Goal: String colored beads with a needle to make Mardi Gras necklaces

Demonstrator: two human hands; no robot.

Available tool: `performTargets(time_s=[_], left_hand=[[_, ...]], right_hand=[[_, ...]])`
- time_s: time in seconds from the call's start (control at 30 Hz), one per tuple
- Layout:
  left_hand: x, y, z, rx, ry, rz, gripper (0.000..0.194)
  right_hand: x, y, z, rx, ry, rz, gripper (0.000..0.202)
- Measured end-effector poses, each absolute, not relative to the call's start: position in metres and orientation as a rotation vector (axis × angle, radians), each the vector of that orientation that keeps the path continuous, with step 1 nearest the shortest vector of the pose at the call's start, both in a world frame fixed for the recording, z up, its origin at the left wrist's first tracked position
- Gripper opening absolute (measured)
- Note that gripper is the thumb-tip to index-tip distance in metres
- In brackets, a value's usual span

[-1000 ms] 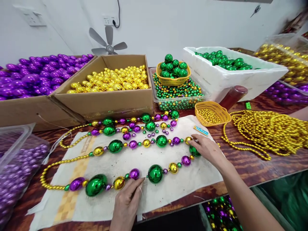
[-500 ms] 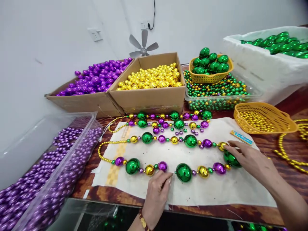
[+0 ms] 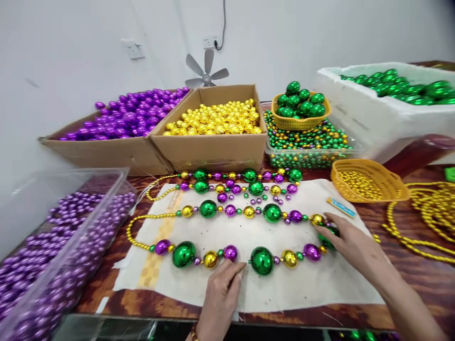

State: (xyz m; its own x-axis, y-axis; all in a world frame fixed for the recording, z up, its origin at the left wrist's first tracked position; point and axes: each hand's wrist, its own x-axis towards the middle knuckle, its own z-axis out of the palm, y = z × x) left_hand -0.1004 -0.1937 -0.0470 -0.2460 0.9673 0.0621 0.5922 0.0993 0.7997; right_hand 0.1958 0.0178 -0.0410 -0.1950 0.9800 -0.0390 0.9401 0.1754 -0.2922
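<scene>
A strand of purple, green and gold beads (image 3: 183, 254) lies in a long loop on a white cloth (image 3: 284, 293). My left hand (image 3: 222, 289) is closed at the near side of the loop, thumb and forefinger pinching a thin thread (image 3: 241, 277) beside a purple bead (image 3: 231, 252). A short gap parts those fingertips from a large green bead (image 3: 262, 260). At the loop's right end my right hand (image 3: 350, 239) has its fingers around another green bead (image 3: 329, 237), partly hidden, near a gold bead (image 3: 317, 220).
Behind the cloth stand cardboard boxes of purple beads (image 3: 121, 118) and gold beads (image 3: 213, 118). A second bead strand (image 3: 201, 187) and loose small beads lie farther back. Yellow basket (image 3: 394, 189), gold bead strings (image 3: 401, 237) and a white foam box (image 3: 373, 109) are right; a clear bin (image 3: 106, 203) is left.
The view has turned slightly right, so everything sits farther left in the picture. Both hands keep nearly the same places along the strand.
</scene>
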Motion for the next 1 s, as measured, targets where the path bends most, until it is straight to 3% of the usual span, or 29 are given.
performTargets(time_s=[0.6, 1.0], left_hand=[[-0.118, -0.193, -0.074, 1.919, 1.961, 1.067, 0.026], [-0.121, -0.195, -0.086, 2.016, 2.015, 1.031, 0.029]], right_hand=[[0.179, 0.011, -0.015, -1.866, -2.245, 0.438, 0.043], [0.195, 0.054, -0.004, -1.699, -2.261, 0.555, 0.035]])
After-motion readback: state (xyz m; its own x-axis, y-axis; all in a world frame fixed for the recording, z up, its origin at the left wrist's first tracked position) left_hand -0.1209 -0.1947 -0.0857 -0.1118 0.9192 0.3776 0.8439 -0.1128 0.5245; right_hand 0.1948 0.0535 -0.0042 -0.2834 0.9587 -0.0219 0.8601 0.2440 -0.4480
